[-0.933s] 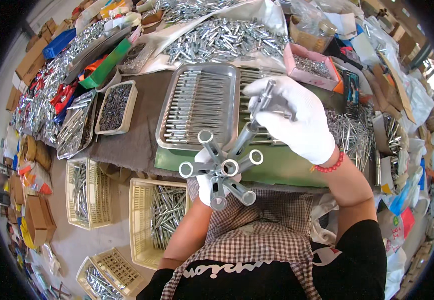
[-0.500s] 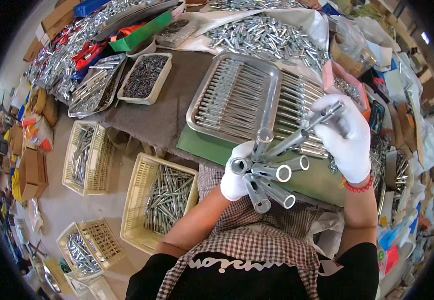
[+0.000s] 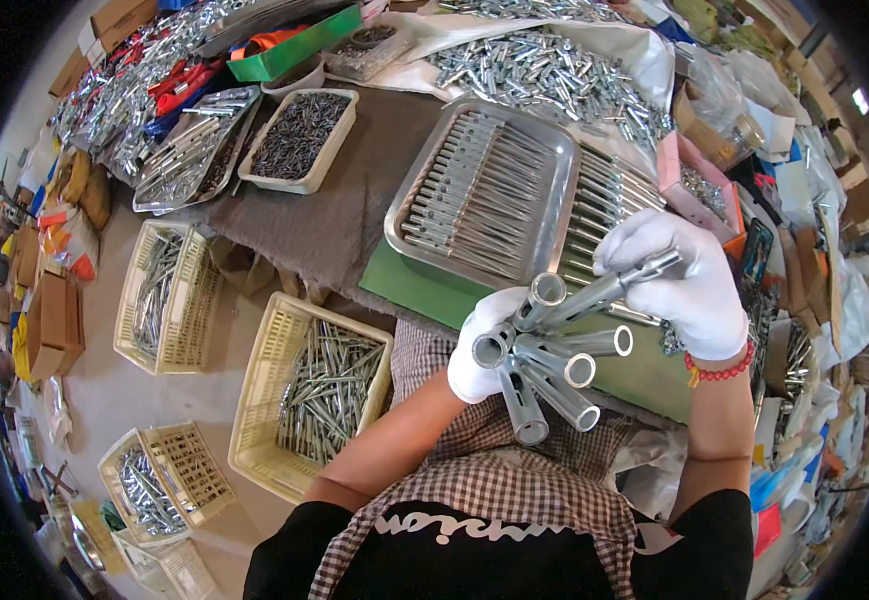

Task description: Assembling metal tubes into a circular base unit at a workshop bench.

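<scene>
A cluster of short metal tubes (image 3: pixel 545 365) fans out from one hub, open ends pointing up and to the right, held above the near edge of the bench (image 3: pixel 325 215) over the person's lap. The left hand (image 3: pixel 485 345), in a white glove, is closed around the hub from below. The right hand (image 3: pixel 680 280), also gloved, is curled shut on a metal rod (image 3: pixel 610 290) that runs down-left into the cluster — its free end sticks out past the fingers.

Just behind the hands lies a steel tray (image 3: pixel 485 195) filled with rows of rods, resting partly on a green mat (image 3: pixel 410 290). A pink box (image 3: pixel 680 165) sits right of the tray, and a heap of loose metal parts (image 3: pixel 545 65) spreads over white sheeting behind. A cream tray of dark screws (image 3: pixel 300 140) stands further left on the bench.

Below the bench edge, on the person's left, a yellow crate (image 3: pixel 320 395) of rods stands on the floor — two more crates lie beyond it. The right side is crowded with bags and boxes; the only open floor is on the left.
</scene>
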The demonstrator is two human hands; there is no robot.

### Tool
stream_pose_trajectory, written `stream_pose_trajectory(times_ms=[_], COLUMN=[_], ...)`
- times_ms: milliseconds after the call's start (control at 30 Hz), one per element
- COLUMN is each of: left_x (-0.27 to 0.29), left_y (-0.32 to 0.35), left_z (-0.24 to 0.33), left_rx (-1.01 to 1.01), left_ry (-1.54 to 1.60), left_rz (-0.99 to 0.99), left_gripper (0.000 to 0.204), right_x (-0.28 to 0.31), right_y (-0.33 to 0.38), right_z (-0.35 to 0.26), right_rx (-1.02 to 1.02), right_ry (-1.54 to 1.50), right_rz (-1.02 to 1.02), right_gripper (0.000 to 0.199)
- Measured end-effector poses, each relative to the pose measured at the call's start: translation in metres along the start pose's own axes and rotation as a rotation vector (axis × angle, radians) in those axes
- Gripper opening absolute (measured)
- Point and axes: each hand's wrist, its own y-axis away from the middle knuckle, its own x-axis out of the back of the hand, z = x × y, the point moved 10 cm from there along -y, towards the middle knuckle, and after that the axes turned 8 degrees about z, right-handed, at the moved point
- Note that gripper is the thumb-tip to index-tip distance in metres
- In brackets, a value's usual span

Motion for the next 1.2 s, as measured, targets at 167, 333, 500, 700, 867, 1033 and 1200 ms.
stream_pose_trajectory(times_ms=[167, 333, 500, 700, 867, 1033, 1200], left_x=[0.005, 0.002, 0.001, 0.000, -0.001, -0.003, 0.001], left_y=[0.005, 0.007, 0.008, 0.006, 0.006, 0.006, 0.009], left_z=[0.011, 0.011, -0.026, -0.017, -0.013, -0.013, -0.018], left_rx=[-0.095, -0.188, 0.087, 0.058, 0.011, 0.014, -0.036], left_ry=[0.042, -0.116, -0.041, 0.041, -0.144, -0.130, -0.046], left_rz=[0.040, -0.052, -0.058, -0.032, -0.054, -0.034, 0.051], left_gripper=[0.037, 0.055, 0.053, 0.050, 0.047, 0.040, 0.045], right_x=[-0.014, -0.023, -0.086, -0.099, -0.100, -0.096, -0.072], right_y=[-0.011, -0.040, -0.068, -0.083, -0.085, -0.087, -0.071], right_z=[-0.008, 0.027, 0.073, 0.098, 0.105, 0.106, 0.086], right_rx=[0.106, 0.075, 0.222, 0.015, -0.119, -0.092, 0.025], right_ry=[-0.258, 0.445, 0.707, 0.873, 0.910, 0.836, 0.846], right_rz=[0.003, 0.045, -0.107, -0.165, -0.255, -0.240, -0.059], right_gripper=[0.027, 0.024, 0.020, 0.022, 0.023, 0.024, 0.022])
